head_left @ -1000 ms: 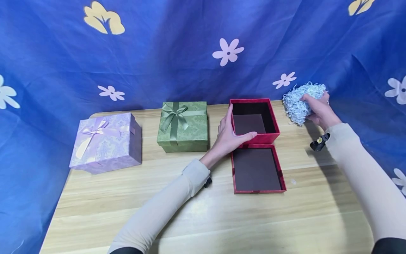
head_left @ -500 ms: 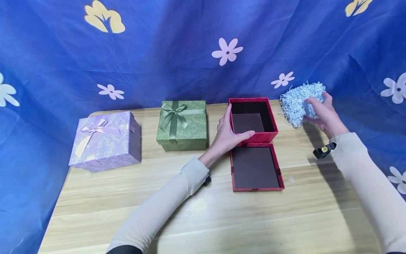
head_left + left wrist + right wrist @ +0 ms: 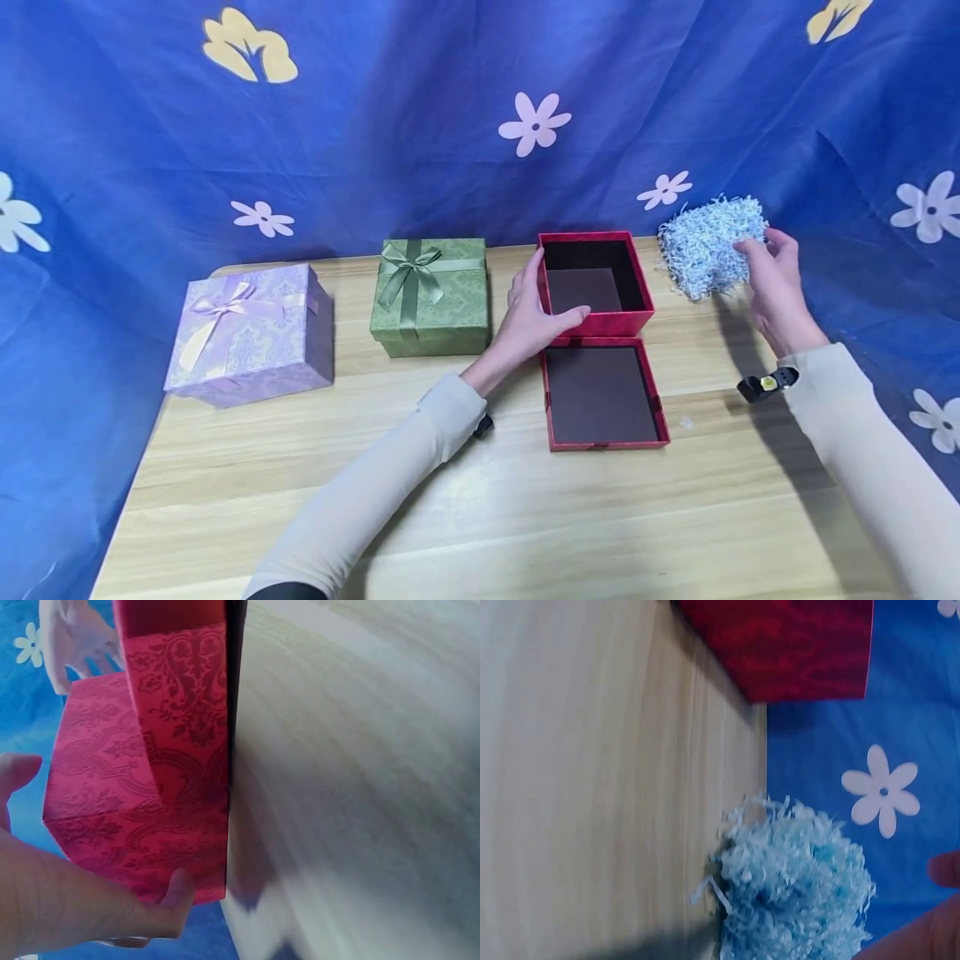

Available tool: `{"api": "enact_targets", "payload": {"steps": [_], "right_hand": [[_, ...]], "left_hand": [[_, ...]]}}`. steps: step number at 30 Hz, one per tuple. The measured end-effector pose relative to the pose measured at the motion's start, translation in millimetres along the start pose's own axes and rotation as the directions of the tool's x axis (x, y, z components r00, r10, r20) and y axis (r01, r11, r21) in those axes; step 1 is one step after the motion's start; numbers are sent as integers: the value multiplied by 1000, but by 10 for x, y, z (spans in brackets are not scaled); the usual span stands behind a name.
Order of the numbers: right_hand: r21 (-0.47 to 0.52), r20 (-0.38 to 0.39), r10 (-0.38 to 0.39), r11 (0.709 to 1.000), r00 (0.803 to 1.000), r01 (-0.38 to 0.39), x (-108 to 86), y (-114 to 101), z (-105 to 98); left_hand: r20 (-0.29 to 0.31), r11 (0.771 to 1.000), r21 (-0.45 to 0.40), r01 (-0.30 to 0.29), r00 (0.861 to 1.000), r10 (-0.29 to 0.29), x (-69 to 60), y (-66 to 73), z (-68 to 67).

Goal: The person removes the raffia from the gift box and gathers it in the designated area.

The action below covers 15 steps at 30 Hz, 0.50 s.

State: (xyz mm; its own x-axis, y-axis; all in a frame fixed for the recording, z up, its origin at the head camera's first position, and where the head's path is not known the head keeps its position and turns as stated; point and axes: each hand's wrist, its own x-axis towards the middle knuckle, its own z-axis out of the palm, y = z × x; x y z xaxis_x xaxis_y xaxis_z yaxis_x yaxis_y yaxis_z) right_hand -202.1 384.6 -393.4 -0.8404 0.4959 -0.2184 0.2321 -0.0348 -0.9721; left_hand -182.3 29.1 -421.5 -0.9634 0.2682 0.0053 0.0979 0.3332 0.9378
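In the head view, the left hand [image 3: 525,312] spans the near left corner of an open red gift box [image 3: 618,323], its index finger along the left wall and its thumb near the front rim. The left wrist view shows a fingertip [image 3: 178,896] touching the box's patterned side. Pale blue shredded paper [image 3: 708,246] lies in a heap right of the box. Beside the heap is the right hand [image 3: 778,287], thumb and fingers spread, holding nothing. In the right wrist view, the paper [image 3: 795,889] sits beside the partly visible hand.
The red lid [image 3: 603,396] lies inside up, in front of the box. Further left stand a green gift box [image 3: 442,312] and a lilac gift box [image 3: 262,333], both with bows. A blue flowered cloth [image 3: 420,125] hangs behind the wooden table [image 3: 480,517].
The right hand has let go of the shredded paper and drawn back to the right, toward the person. The left hand stays at the red box, with only a slight shift.
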Motion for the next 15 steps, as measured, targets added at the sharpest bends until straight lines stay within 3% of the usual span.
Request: {"api": "enact_targets", "payload": {"steps": [3, 7, 12, 15], "right_hand": [[185, -10, -39, 982, 999, 40, -113, 18, 19], [334, 14, -85, 939, 996, 75, -293, 26, 16], [433, 107, -142, 897, 984, 82, -526, 25, 24], [439, 174, -174, 895, 969, 82, -661, 22, 45]], "left_hand": [[-15, 1000, 1, -10, 1000, 10, -22, 21, -29], [-25, 1000, 1, -15, 1000, 15, -57, 61, -78], [-18, 1000, -21, -11, 1000, 11, -102, 144, -156], [-17, 998, -52, -20, 1000, 19, -123, 187, -213]]}}
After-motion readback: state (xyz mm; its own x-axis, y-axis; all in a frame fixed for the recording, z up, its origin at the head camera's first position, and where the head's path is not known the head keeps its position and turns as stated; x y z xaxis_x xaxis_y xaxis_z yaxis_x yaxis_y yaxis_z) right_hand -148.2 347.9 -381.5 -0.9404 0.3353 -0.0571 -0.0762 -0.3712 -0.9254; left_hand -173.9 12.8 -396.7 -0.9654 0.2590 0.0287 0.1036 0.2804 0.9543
